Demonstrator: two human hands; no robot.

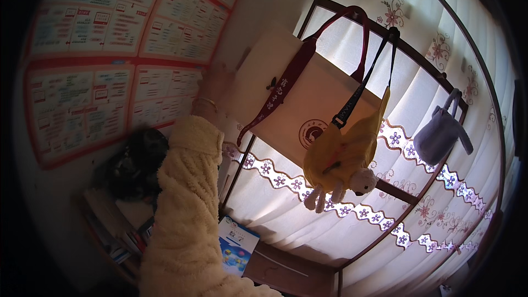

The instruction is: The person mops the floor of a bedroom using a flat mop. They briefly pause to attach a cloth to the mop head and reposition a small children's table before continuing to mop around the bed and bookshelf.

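Observation:
My left hand [216, 86], with a thin bracelet at the wrist and a fluffy cream sleeve [185, 198], reaches up beside a pale tote bag [284, 111]. It is dim and blurred, so its fingers and any contact with the bag or wall cannot be made out. The tote has dark red straps [284, 84] bearing writing and hangs from a dark rack [416, 51]. Next to it a yellow bag [350, 140] hangs on a black strap, with a pale plush animal [363, 181] at its lower end. My right hand is out of view.
Printed red-bordered charts [136, 60] cover the wall at left. A dark patterned item [136, 163] lies above books [117, 231]. Below the tote, a blue-and-white book [237, 245] rests by a brown surface [288, 270]. A small grey bag [437, 136] hangs at right before floral curtains [412, 264].

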